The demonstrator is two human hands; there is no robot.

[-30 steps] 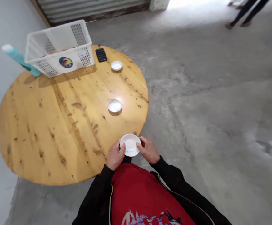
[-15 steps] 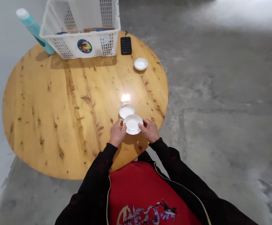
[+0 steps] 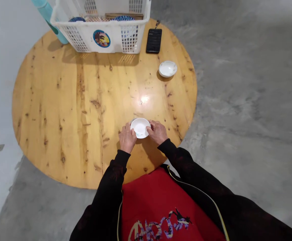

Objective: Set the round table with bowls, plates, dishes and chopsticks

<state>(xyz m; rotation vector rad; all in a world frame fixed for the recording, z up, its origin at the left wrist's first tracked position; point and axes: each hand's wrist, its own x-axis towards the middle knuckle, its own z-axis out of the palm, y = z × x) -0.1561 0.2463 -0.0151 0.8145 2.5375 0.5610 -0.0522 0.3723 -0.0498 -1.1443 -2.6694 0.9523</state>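
A small white dish with a faint coloured mark near its rim is held level between both hands. My left hand is closed on its left edge, thumb on the rim. On the opposite edge, my right hand grips with the thumb over the rim and the fingers outside. The dish sits over the spot of a second white dish, which is now almost wholly hidden; whether the two touch I cannot tell. Farther off to the right, a small white bowl stands on the round wooden table.
A white plastic basket holding blue-patterned dishes stands at the table's back. Left of it is a turquoise bottle; to the right lies a black phone-shaped item with a strap. The table's curved edge runs close to my body.
Both hands have carried the held dish forward and over the second dish, covering it. My head view has shifted, so the basket and bowl appear farther right.
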